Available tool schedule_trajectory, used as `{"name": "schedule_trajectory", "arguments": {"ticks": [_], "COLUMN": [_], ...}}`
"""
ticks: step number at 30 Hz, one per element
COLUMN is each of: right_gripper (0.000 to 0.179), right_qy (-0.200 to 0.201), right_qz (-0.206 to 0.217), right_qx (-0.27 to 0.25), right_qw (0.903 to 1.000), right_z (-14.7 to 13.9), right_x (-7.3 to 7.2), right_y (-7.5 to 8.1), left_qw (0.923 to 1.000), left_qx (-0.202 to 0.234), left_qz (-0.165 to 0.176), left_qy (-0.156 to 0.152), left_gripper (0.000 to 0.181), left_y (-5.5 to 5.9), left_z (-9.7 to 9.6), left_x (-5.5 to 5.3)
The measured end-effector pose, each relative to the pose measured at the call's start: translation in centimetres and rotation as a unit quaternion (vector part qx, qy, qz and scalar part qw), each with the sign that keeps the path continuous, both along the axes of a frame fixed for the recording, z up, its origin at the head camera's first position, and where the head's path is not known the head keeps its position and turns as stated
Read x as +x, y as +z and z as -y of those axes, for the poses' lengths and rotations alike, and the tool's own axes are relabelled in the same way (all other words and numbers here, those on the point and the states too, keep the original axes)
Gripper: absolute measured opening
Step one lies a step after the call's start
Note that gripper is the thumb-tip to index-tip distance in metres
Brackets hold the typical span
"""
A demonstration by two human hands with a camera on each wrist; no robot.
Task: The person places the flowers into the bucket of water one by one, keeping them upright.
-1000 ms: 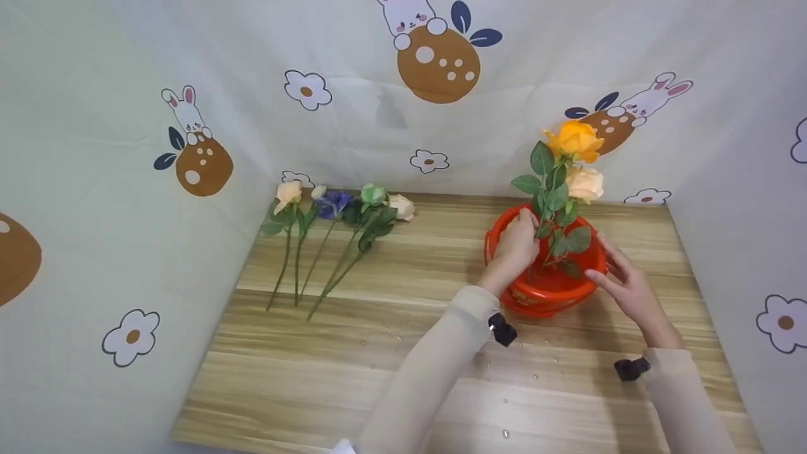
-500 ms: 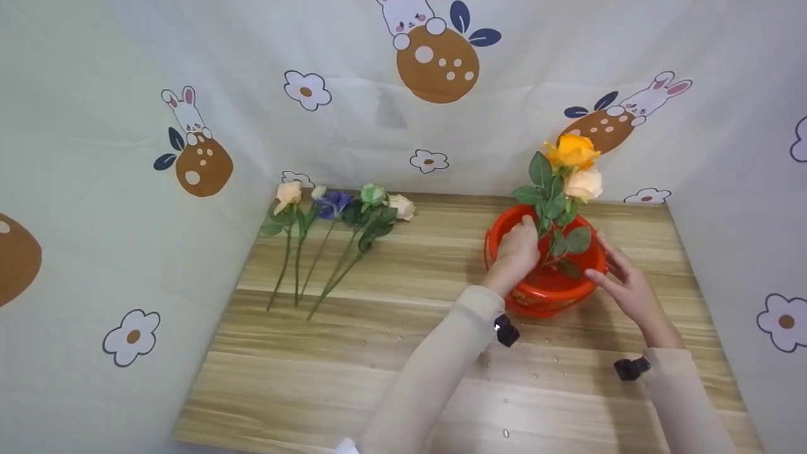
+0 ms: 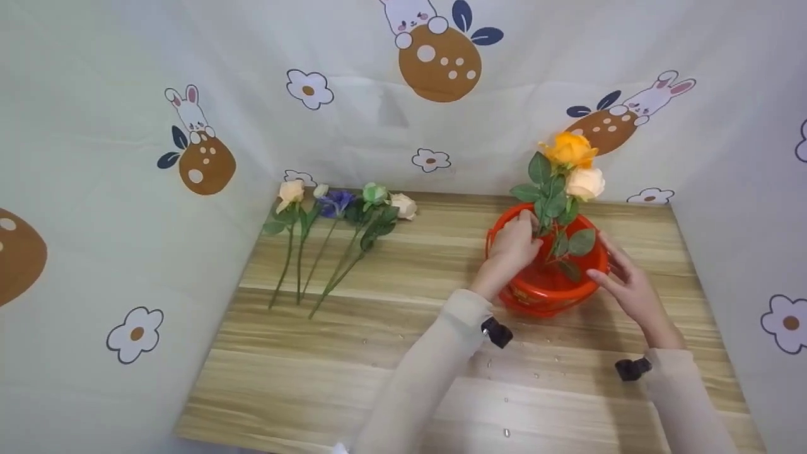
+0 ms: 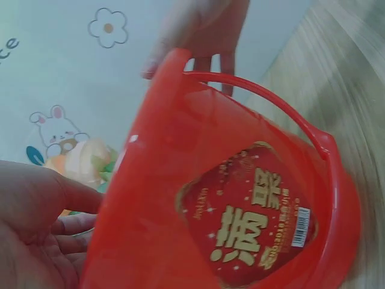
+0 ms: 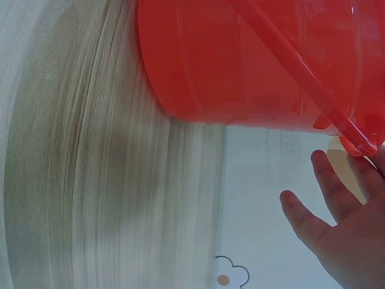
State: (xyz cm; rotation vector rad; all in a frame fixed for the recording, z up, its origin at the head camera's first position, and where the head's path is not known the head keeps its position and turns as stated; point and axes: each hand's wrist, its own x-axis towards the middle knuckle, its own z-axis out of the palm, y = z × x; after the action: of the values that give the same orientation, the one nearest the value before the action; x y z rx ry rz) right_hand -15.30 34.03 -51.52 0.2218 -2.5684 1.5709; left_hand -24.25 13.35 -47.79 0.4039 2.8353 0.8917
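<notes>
A red plastic bucket (image 3: 536, 302) stands upright at the right of the table. My left hand (image 3: 514, 243) reaches over its near-left rim, beside the green stems, with its fingers loosened. In the left wrist view the palm of that hand (image 4: 30, 223) shows beside the rim. An orange rose (image 3: 570, 149) and a pale peach rose (image 3: 585, 183) lean up out of the bucket, their lower stems inside. My right hand (image 3: 633, 296) rests against the right rim. In the right wrist view the right hand's fingers (image 5: 331, 186) are spread, fairly straight, near the handle joint.
Several loose artificial flowers lie at the left back of the wooden table (image 3: 302, 366): a peach rose (image 3: 291, 193), a purple flower (image 3: 336, 203), a green one (image 3: 374, 193) and a cream rose (image 3: 403, 206). Small clear drops dot the front. A patterned cloth (image 3: 353, 139) surrounds the table.
The orange rose has sunk lower toward the bucket. My left hand, earlier closed at the stems, has loosened and drawn slightly left. The right hand has stayed at the rim.
</notes>
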Motion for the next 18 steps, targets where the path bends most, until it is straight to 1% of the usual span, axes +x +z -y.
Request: {"name": "schedule_trajectory", "arguments": {"ticks": [2,4,7,10,14,18], "right_gripper": [0.067,0.067,0.067,0.067,0.067,0.066], "right_qy": [0.001,0.002,0.002,0.003,0.005,0.007], "right_qz": [0.001,0.003,0.007,0.007,0.002,-0.007], "right_qx": [-0.002,-0.004,-0.006,-0.007,-0.007,-0.013], "right_qw": [1.0000,1.0000,1.0000,0.9999,1.0000,0.9999], "right_z": [0.0,0.0,0.0,0.0,0.0,0.0], "right_x": [0.0,0.0,0.0,0.0,0.0,0.0], "right_y": [0.0,0.0,0.1,0.1,0.1,0.1], "left_qw": [0.9993,0.9971,0.9915,0.9836,0.9742,0.9683], "left_qx": [0.037,0.076,0.130,0.180,0.225,0.250], "left_qz": [-0.001,0.001,0.002,0.010,0.017,0.005], "left_qy": [-0.003,-0.002,-0.002,0.000,0.003,0.008], "left_gripper": [0.027,0.026,0.025,0.024,0.024,0.024], "left_y": [0.2,0.4,0.7,1.0,1.4,1.6], "left_z": [0.6,1.1,1.9,2.6,3.7,4.8], "left_x": [-0.1,-0.2,-0.4,-0.6,-0.8,-1.2]}}
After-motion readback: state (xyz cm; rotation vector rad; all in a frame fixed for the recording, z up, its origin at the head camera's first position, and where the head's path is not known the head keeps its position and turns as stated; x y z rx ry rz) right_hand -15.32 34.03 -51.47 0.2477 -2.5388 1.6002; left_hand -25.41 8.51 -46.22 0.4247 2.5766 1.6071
